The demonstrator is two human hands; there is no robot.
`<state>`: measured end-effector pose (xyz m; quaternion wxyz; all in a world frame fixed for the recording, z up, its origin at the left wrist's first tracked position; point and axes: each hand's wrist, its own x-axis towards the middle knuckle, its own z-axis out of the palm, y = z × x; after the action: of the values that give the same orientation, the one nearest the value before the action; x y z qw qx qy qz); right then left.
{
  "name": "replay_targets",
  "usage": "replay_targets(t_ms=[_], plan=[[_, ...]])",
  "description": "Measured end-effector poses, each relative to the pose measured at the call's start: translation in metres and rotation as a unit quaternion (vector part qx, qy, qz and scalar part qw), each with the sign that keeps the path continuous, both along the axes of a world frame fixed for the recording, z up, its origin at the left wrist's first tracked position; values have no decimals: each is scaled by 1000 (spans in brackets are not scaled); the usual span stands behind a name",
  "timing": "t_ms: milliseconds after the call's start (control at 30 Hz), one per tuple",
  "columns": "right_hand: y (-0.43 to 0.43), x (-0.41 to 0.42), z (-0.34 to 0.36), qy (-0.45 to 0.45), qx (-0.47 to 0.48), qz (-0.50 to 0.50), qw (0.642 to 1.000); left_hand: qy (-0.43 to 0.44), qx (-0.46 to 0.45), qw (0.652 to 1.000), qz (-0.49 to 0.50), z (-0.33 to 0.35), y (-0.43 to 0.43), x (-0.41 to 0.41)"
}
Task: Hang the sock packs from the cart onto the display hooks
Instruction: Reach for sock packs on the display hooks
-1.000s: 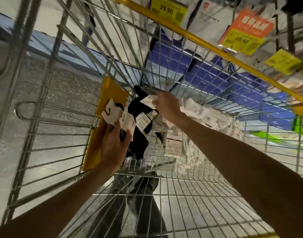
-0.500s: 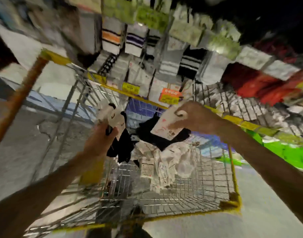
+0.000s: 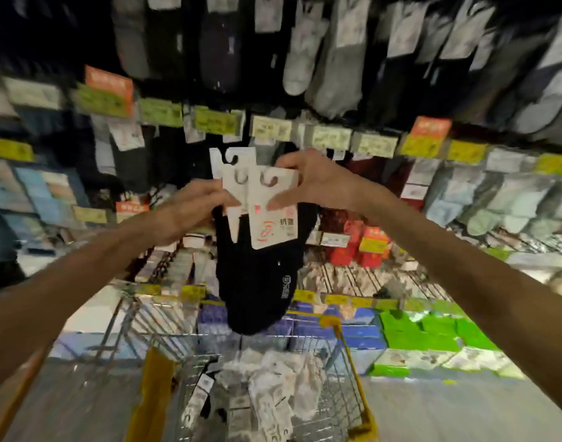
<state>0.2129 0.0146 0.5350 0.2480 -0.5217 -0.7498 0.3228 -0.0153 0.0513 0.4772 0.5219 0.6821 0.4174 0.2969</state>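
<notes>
— Where are the black sock packs with white card hangers (image 3: pixel 260 266)?
— Held up over the yellow-trimmed wire cart (image 3: pixel 351 368), before the far wall of hanging socks (image 3: pixel 333 74).
— The hands?
— Left hand (image 3: pixel 190 212) pinches the rear cards; right hand (image 3: pixel 308 177) grips the front card.

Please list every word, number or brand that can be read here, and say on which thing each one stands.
"抗菌", probably, slightly blurred: white card of the front sock pack.
Small print under it: too small to read.
White logo on the black sock: too small to read.
The yellow price tags: blurred, unreadable.
The orange signs: blurred, unreadable.
Labels on the loose packs below: blurred, unreadable.
</notes>
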Motion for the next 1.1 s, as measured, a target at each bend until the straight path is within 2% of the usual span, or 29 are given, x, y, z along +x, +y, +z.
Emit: replay_targets(t_ms=[100,200,300,433,633,767,867,933,1100], plan=[[-11,13,33,70,103,-51,991,-90,-34,995,9,42,-16,25],[-24,15,49,135,142,-84,977,-138,-55,988,40,63,-33,45],[-25,20,45,165,166,-126,964,-154,-85,983,50,75,-49,59],[-16,23,25,151,173,-149,962,-137,-86,987,-9,69,-57,59],[1,-3,-19,261,48,-203,942,-103,-102,988,46,36,-31,35],[25,-30,-43,370,-36,-252,893,-97,-141,983,70,22,-8,5],[38,-57,-60,446,-128,-243,852,-98,-177,976,86,12,16,-25],[46,-71,-72,465,-180,-224,838,-99,-187,973,89,4,31,-43],[60,-102,-94,453,-253,-181,835,-97,-192,972,96,-15,57,-78]])
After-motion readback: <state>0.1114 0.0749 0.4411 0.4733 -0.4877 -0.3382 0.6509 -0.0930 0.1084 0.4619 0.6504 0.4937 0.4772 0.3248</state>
